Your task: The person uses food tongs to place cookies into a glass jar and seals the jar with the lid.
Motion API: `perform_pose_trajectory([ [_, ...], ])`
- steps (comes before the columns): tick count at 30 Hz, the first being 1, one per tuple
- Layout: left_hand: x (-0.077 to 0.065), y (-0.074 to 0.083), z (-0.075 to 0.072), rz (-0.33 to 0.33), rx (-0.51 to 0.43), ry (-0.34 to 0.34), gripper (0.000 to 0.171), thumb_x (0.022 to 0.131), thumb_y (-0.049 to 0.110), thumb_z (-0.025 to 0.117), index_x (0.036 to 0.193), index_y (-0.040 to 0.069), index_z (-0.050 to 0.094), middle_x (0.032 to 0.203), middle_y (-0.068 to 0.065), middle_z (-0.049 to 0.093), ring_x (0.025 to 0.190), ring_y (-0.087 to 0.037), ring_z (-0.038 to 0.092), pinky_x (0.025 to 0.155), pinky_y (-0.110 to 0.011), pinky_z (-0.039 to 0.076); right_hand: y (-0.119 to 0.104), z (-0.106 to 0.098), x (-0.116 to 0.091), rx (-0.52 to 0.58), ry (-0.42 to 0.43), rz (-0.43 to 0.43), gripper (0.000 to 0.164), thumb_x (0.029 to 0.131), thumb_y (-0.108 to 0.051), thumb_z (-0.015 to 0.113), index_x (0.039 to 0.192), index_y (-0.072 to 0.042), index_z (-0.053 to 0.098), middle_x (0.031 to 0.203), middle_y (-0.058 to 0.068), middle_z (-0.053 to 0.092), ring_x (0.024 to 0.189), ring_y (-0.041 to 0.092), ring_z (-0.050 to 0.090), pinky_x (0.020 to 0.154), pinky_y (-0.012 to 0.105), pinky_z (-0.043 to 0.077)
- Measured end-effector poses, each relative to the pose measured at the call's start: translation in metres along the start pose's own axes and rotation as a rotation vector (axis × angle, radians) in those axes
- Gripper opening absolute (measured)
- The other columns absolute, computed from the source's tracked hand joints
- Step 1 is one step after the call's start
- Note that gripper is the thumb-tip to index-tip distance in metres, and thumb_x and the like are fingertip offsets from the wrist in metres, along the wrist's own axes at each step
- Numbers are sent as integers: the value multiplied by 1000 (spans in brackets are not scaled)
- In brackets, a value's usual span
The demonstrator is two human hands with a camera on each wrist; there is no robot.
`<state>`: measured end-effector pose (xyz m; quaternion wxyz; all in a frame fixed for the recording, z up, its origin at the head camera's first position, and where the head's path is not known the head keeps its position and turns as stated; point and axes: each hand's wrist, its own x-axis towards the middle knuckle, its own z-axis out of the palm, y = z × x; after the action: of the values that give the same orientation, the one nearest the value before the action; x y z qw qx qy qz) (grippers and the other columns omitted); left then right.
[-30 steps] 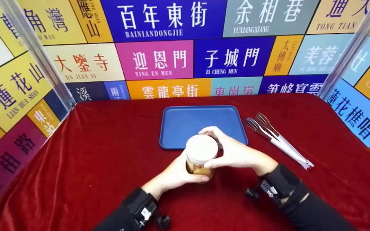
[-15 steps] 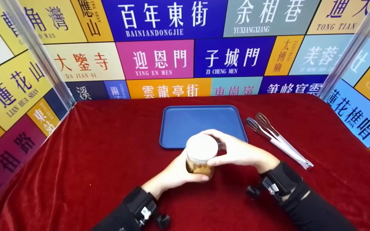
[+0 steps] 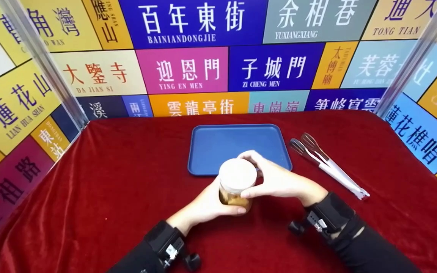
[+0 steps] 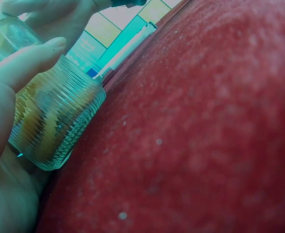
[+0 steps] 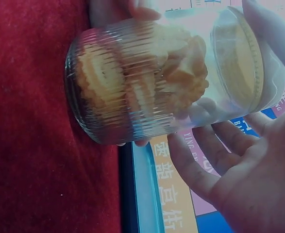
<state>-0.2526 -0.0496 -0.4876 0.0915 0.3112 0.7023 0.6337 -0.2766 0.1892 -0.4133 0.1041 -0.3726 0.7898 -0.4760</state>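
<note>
A ribbed clear glass jar (image 3: 234,200) with a white lid (image 3: 238,173) stands before me, on the near side of the blue tray. Ridged golden cookies (image 5: 101,80) fill its lower part in the right wrist view. My left hand (image 3: 205,206) grips the jar's body, thumb across the near side; the other fingers are mostly hidden behind it. Around the lid's right side, my right hand (image 3: 281,180) holds on with thumb in front and fingers at the back. Whether the jar's base touches the cloth, I cannot tell.
A blue tray (image 3: 237,142) lies behind the jar. To its right rest tongs (image 3: 328,165) with white handles and dark slotted heads. Red cloth (image 3: 108,182) covers the table, and printed sign panels (image 3: 182,70) enclose its back and sides.
My right hand shifted slightly right around the lid half a second ago and is now back to the left. The left hand and the jar's body stay in place.
</note>
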Motion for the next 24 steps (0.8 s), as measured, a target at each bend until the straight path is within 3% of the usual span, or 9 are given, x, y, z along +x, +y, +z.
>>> perform_pose_trajectory([
  [7, 0, 0, 0, -9, -3, 2, 103, 78, 11, 94, 162, 11, 34, 146, -2, 60, 135, -17, 56, 120, -36, 38, 1, -1, -1, 51, -28, -35, 84, 84, -22, 94, 152, -15, 45, 144, 0, 60, 135, 22, 55, 112, 37, 47],
  [14, 0, 3, 1, -28, 0, 7, 101, 79, 10, 94, 161, 10, 35, 145, -3, 60, 134, -16, 57, 119, -34, 39, 8, -8, -1, 189, -108, -66, 86, 88, -19, 89, 159, -9, 41, 152, 10, 53, 139, 24, 52, 113, 35, 49],
  [24, 0, 1, -1, -19, 25, 3, 105, 78, 11, 95, 163, 11, 33, 147, -2, 59, 136, -15, 55, 120, -35, 38, 4, -6, 0, 130, -76, -34, 78, 88, -19, 90, 151, -5, 46, 145, 11, 58, 132, 25, 56, 109, 35, 52],
])
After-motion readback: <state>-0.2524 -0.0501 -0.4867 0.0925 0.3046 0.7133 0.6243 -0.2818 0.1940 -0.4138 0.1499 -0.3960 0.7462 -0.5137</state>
